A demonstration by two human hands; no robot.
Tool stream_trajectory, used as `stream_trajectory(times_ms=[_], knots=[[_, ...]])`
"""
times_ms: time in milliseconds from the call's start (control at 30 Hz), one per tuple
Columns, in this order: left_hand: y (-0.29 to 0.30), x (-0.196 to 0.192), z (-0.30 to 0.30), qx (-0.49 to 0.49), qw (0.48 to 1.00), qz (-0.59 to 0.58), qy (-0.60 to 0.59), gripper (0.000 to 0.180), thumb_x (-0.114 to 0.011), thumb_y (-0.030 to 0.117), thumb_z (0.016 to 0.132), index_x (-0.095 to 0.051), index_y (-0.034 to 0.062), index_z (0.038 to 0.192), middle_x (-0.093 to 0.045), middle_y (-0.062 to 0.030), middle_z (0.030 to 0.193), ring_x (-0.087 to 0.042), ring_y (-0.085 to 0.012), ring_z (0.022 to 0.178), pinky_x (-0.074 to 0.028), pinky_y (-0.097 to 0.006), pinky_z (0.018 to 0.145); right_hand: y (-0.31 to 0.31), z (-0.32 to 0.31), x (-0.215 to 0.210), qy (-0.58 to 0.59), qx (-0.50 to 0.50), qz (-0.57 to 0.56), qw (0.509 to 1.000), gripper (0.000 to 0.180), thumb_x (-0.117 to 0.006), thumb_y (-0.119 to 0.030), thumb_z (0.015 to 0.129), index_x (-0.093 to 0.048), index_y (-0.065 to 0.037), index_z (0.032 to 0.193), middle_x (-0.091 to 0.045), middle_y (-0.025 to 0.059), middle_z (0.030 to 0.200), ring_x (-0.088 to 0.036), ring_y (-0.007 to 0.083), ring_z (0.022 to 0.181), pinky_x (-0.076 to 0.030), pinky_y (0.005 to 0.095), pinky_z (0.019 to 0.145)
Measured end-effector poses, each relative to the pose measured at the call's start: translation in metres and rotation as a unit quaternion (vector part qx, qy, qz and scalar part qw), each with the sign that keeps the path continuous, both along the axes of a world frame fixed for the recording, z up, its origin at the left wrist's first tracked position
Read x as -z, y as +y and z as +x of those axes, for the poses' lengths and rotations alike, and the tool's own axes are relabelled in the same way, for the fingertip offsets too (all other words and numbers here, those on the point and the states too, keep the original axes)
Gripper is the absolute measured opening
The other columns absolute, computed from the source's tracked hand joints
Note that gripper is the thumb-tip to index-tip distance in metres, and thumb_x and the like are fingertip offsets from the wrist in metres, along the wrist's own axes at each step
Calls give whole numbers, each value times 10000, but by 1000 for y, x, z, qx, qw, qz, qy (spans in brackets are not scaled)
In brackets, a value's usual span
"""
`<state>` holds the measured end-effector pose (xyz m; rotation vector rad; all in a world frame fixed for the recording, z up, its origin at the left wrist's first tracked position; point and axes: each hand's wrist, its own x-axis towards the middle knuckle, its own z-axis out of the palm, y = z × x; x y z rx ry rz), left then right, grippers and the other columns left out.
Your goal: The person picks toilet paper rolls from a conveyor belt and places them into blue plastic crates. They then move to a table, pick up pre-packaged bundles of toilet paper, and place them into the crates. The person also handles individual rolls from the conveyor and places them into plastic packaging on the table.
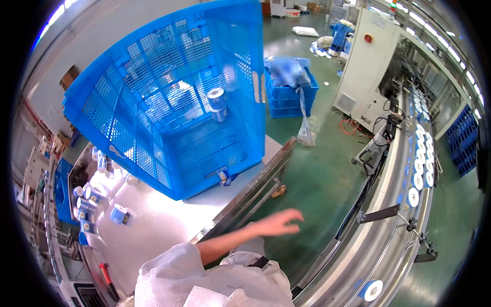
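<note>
Factory floor, green, with a pale metal tabletop (169, 225) to the left of the one hand in view.

- Hand (279, 223): reaches out over the floor past the tabletop's edge, fingers spread and slack, gripping nothing. Blurred; which arm it belongs to is not certain, though it seems to be the right. No second hand shows.
- Blue crate (169, 102): large, mesh-walled, up and left of the hand, tipped on one edge on the tabletop with its open mouth facing the camera, apparently so its contents slide out.
- Cans (217, 102): two small cylinders inside the tilted crate, near its back wall.
- Loose cans (118, 213): scattered on the tabletop far left of the hand, below the crate's lower rim.
- Conveyor (419, 169): curves to the right of the hand, carrying a row of white-and-blue rolls.
- White cabinet (365, 61): beyond, upper right.
- Stacked blue crates (291, 97): on the floor behind.
</note>
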<state>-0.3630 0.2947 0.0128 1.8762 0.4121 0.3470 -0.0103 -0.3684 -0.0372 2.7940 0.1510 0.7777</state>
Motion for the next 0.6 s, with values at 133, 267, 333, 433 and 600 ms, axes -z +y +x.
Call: stream_trajectory(times_ms=[133, 267, 333, 433, 600], knots=[[136, 28, -72, -316, 948, 32, 16, 411, -719, 181, 914, -610, 78, 1297, -630, -94, 1251, -610, -198, 1135, -521, -351, 938, 91, 26, -36, -58, -109, 82, 989, 649, -501, -632, 962, -562, -153, 1397, -617, 141, 1227, -598, 336, 1072, -483, 483, 821], [302, 50, -140, -451, 875, 173, 27, 433, -761, 216, 849, -638, 28, 1218, -651, -162, 1181, -630, -267, 1078, -519, -369, 883, 202, 29, -71, -38, -261, 182, 947, 575, -515, -481, 999, -539, -73, 1403, -584, 175, 1309, -560, 354, 1166, -426, 461, 963], [379, 58, -203, -492, 836, 231, 77, 595, -809, 290, 810, -596, -47, 1253, -637, -235, 1230, -619, -328, 1129, -498, -413, 941, 301, -9, -97, 48, -282, 275, 918, 448, -568, -280, 1042, -546, 20, 1375, -572, 205, 1364, -528, 354, 1268, -377, 436, 1110], [485, 60, -229, -523, 803, 270, 96, 840, -885, 402, 723, -523, -111, 1281, -663, -288, 1187, -651, -386, 1099, -507, -436, 935, 399, -96, -122, 96, -295, 269, 912, 389, -608, -156, 981, -580, 14, 1329, -570, 192, 1331, -554, 342, 1221, -404, 421, 1078], [614, 73, -243, -538, 686, 340, 351, 1203, -867, 679, 593, -395, -82, 1396, -581, -329, 1270, -574, -471, 1200, -469, -522, 999, 473, -195, -114, 185, -280, 273, 901, 276, -567, -33, 977, -609, 15, 1246, -565, 158, 1286, -537, 319, 1231, -372, 398, 1089]])
